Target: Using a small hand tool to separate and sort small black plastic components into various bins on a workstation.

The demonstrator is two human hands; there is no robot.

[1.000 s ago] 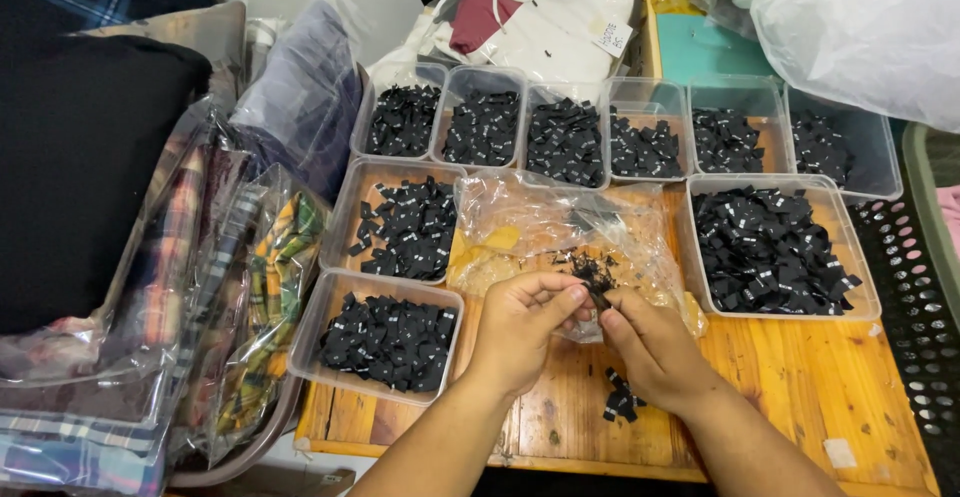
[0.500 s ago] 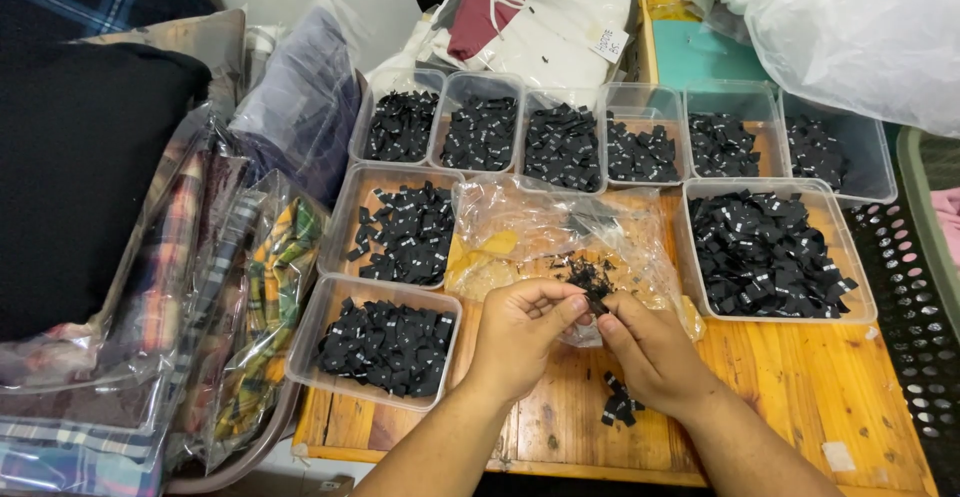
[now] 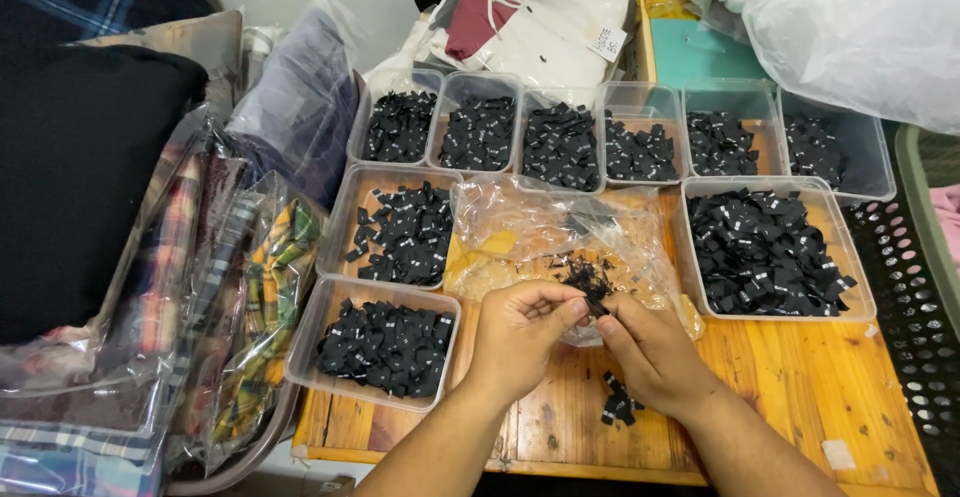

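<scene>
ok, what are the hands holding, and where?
Both hands pinch a small black tag between the fingertips, by its edges; exact grip too small to tell.

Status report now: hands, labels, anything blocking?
Left hand and right hand pinch one black label. Clear bag lies just behind. Nothing blocks.

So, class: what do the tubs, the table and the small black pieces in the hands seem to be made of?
Tubs: clear, slightly frosted plastic, since their contents show through the walls. Table: wood with an orange-brown finish and visible grain and knots. Black pieces: probably woven fabric labels, flat, folded and matte; too small to be sure.
</scene>
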